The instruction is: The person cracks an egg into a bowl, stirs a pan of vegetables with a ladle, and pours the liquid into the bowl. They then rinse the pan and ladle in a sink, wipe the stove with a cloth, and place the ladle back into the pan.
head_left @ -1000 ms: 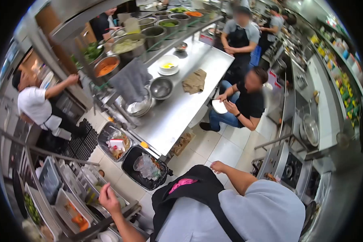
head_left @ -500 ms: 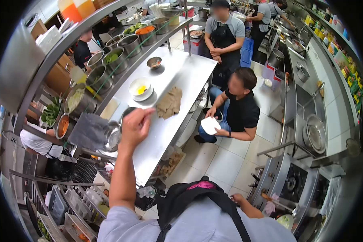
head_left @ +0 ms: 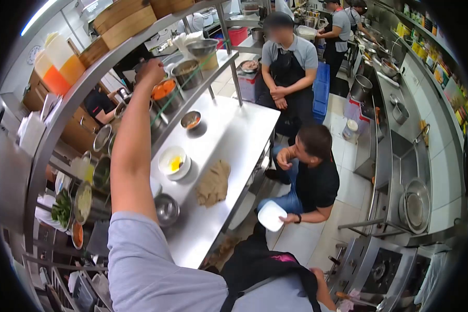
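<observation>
My left hand (head_left: 152, 72) reaches up over the metal shelf, right at a metal pan of orange carrot pieces (head_left: 163, 89); its fingers are bent down and largely hidden from this angle. Beside that pan stands another metal pot (head_left: 187, 74) with a greenish-brown filling. Below my raised arm, the steel table holds a white bowl (head_left: 164, 169) with yellow contents, a small metal bowl (head_left: 191, 120) with bits of food, a larger metal bowl (head_left: 166, 210) and a crumpled brown cloth (head_left: 213, 184). Low beside my apron, my right hand (head_left: 318, 276) shows only in part.
A person (head_left: 314, 177) crouches at the table's right side, holding a white dish (head_left: 271, 216). Another person (head_left: 289, 67) stands behind with hands clasped. A stove (head_left: 377, 270) and sink counter line the right. Squeeze bottles (head_left: 62, 62) sit on the upper shelf.
My left hand has gone from above the table up and forward to the pans on the shelf. My view has shifted left. The crouching person has raised one hand toward the head.
</observation>
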Demonstrator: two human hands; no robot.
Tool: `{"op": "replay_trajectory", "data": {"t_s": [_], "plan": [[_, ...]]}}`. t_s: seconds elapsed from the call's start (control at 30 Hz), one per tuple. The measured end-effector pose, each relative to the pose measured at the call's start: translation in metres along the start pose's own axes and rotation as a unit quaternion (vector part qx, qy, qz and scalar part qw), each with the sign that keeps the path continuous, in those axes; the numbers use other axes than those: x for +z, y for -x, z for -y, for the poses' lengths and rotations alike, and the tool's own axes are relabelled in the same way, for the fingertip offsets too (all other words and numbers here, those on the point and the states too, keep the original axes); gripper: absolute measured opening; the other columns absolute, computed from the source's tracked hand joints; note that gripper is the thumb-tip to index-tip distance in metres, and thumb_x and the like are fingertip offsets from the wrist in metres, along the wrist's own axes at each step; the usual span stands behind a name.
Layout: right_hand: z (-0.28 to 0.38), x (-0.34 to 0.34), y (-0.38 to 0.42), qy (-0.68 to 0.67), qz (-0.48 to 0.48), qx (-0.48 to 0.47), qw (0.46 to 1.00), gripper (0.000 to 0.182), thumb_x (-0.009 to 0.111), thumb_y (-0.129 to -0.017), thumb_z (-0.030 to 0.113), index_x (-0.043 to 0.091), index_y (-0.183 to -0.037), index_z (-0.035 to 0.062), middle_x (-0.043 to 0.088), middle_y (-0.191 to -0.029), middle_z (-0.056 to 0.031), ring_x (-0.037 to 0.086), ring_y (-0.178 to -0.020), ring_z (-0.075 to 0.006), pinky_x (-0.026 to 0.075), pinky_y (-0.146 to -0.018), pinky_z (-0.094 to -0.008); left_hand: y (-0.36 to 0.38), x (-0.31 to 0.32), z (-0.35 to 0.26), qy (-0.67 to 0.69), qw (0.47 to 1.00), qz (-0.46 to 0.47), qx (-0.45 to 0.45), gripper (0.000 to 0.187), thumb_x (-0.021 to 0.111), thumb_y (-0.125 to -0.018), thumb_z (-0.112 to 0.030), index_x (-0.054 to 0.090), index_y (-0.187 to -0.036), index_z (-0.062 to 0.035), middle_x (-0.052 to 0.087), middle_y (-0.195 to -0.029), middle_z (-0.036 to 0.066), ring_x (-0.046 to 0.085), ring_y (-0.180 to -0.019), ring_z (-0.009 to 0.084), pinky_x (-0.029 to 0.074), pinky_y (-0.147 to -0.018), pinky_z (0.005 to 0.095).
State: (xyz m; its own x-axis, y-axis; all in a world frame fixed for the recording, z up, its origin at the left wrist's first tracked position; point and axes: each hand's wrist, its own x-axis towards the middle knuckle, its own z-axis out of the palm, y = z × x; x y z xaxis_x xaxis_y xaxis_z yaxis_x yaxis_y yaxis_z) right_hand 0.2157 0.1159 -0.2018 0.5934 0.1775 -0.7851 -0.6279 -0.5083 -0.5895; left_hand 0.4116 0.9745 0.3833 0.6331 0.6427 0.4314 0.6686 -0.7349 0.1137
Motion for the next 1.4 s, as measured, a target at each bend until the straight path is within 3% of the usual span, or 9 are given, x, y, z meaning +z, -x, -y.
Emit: {"op": "replay_trajectory", "data": {"t_s": [0.2,0.37,0.43,0.5,0.7,0.87,0.93,1.2,1.4], "plan": [[-0.05,-0.002,-0.007,-0.215,-0.081,0.183,0.956,0.02,0.057,-0.09,0.024,0.059,-0.103,0.01,0.059,-0.084,-0.0066,0.059,-0.065,-0.0229,0.048,-0.054,-0.0417,-0.158,0.089,0.054,-0.027,0.996,0.075,0.046,0.032,0.065,-0.078,-0.026,0.074,-0.105,-0.0123,0.071,-0.112,0.016,0.066,-0.11,0.0318,0.051,-0.096,0.0421],[-0.049,0.001,-0.006,-0.225,-0.105,0.234,0.94,0.014,0.053,-0.092,0.022,0.059,-0.096,0.0096,0.056,-0.068,-0.0047,0.058,-0.054,-0.0221,0.047,-0.049,-0.0414,-0.202,0.119,0.043,-0.06,0.961,0.27,0.016,0.032,0.071,-0.074,-0.025,0.072,-0.091,0.0024,0.066,-0.081,0.015,0.063,-0.066,0.0217,0.054,-0.057,0.0443],[-0.03,0.0,-0.007,-0.125,-0.027,0.057,0.99,0.013,0.053,-0.092,0.018,0.057,-0.085,0.0085,0.054,-0.063,-0.0081,0.059,-0.053,-0.0234,0.049,-0.045,-0.041,-0.264,0.191,0.106,0.019,0.961,0.274,-0.029,0.021,0.07,-0.079,-0.021,0.071,-0.082,-0.0005,0.064,-0.072,0.012,0.058,-0.062,0.0203,0.051,-0.054,0.0451],[0.047,0.014,-0.002,-0.175,-0.081,0.13,0.973,0.014,0.057,-0.091,0.021,0.059,-0.084,0.0088,0.055,-0.063,-0.0066,0.059,-0.055,-0.0225,0.049,-0.048,-0.0384,-0.317,0.23,0.15,0.054,0.942,0.319,-0.084,0.03,0.073,-0.074,-0.02,0.067,-0.097,-0.0025,0.059,-0.081,0.012,0.053,-0.066,0.0222,0.046,-0.057,0.0431],[0.173,0.062,-0.079,0.045,-0.087,-0.152,0.983,0.032,0.063,-0.096,0.032,0.065,-0.102,0.001,0.064,-0.08,-0.0051,0.06,-0.071,-0.0113,0.048,-0.058,-0.029,-0.284,0.195,0.132,0.168,0.904,0.384,-0.08,0.019,0.067,-0.08,-0.024,0.068,-0.086,-0.0071,0.061,-0.077,0.007,0.054,-0.065,0.0178,0.044,-0.061,0.0371],[0.307,0.117,-0.096,0.134,-0.015,-0.292,0.947,0.026,0.067,-0.088,0.019,0.064,-0.107,0.0018,0.067,-0.104,-0.0167,0.066,-0.093,-0.0315,0.053,-0.083,-0.0393,-0.296,0.152,0.131,-0.04,0.971,0.207,0.109,0.02,0.069,-0.081,-0.029,0.069,-0.088,-0.0098,0.061,-0.078,0.004,0.056,-0.067,0.0173,0.044,-0.061,0.0365],[0.338,0.136,-0.107,0.172,-0.026,-0.392,0.903,0.038,0.07,-0.086,0.022,0.062,-0.116,0.0018,0.064,-0.116,-0.0198,0.061,-0.108,-0.0371,0.049,-0.093,-0.044,-0.331,0.137,0.147,0.097,0.936,0.331,0.064,0.02,0.067,-0.084,-0.025,0.069,-0.093,-0.0078,0.067,-0.085,0.008,0.06,-0.073,0.0184,0.046,-0.065,0.0345],[0.331,0.198,-0.252,0.284,-0.027,-0.291,0.913,0.086,0.078,-0.079,0.035,0.037,-0.145,-0.0019,0.049,-0.138,-0.0263,0.05,-0.127,-0.0411,0.043,-0.106,-0.0445,-0.003,-0.016,-0.046,-0.127,0.903,-0.011,0.411,0.039,0.064,-0.087,-0.014,0.06,-0.124,-0.0022,0.066,-0.109,0.02,0.066,-0.09,0.03,0.05,-0.079,0.037],[0.335,0.205,-0.281,0.279,0.012,-0.194,0.94,0.092,0.079,-0.078,0.034,0.031,-0.148,-0.0015,0.044,-0.144,-0.027,0.048,-0.13,-0.0411,0.041,-0.109,-0.0402,0.272,-0.044,-0.101,0.105,0.963,0.179,0.171,0.041,0.067,-0.088,-0.008,0.061,-0.128,-0.0025,0.067,-0.12,0.014,0.063,-0.107,0.018,0.05,-0.089,0.0306]]}}
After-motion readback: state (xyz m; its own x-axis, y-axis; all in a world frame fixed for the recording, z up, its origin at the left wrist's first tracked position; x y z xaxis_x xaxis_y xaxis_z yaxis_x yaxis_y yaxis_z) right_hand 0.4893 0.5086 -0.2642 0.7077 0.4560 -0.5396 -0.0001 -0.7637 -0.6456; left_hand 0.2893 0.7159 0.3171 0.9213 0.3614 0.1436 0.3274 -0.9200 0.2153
